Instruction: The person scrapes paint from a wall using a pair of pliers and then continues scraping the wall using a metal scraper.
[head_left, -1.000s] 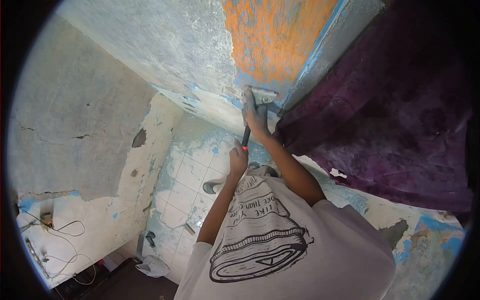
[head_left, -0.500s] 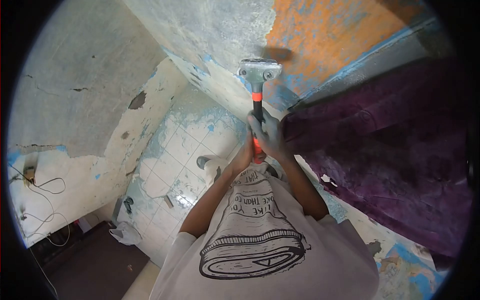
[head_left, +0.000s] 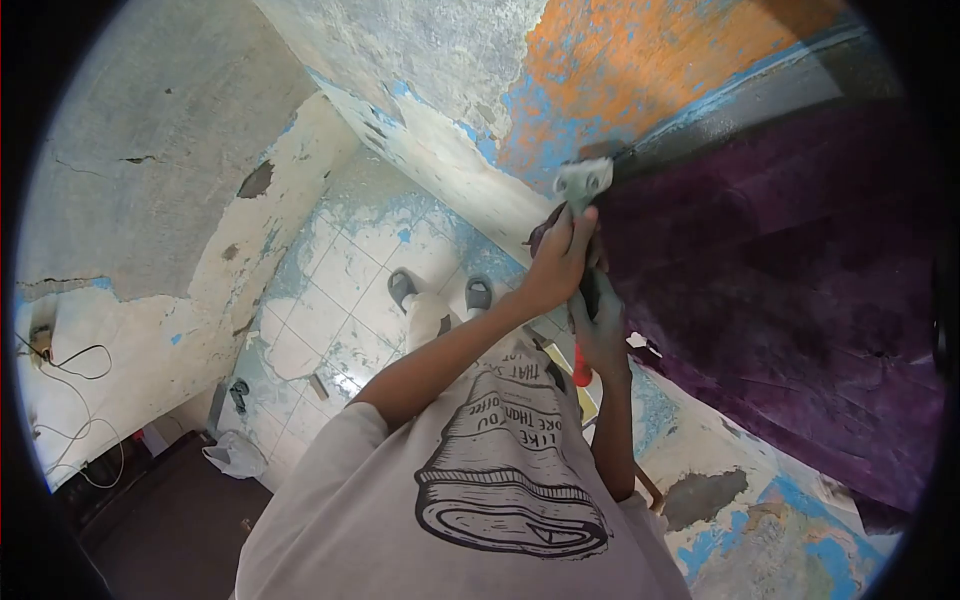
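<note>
Both hands grip one long-handled scraper (head_left: 583,180) with a wide grey head and a red handle end. My left hand (head_left: 557,262) is wrapped round the upper shaft, just below the head. Lower on the handle, my right hand (head_left: 602,328) is closed, with the red end showing beneath it. The scraper head, slightly blurred, is by the lower edge of the orange and blue patched wall (head_left: 640,70), near the top of the dark purple cloth (head_left: 760,270). Whether the blade touches the wall I cannot tell.
Two sandalled feet stand on the paint-spattered tiled floor (head_left: 345,270). A white plastic bag (head_left: 235,455) lies beside a dark brown surface (head_left: 160,520) at lower left. Loose cables (head_left: 90,365) hang along the peeling left wall (head_left: 150,220). Purple cloth covers the right side.
The scraper has moved right and down, towards the purple cloth. My left hand has gone up the shaft close to the head, and my right hand is now lower on the handle.
</note>
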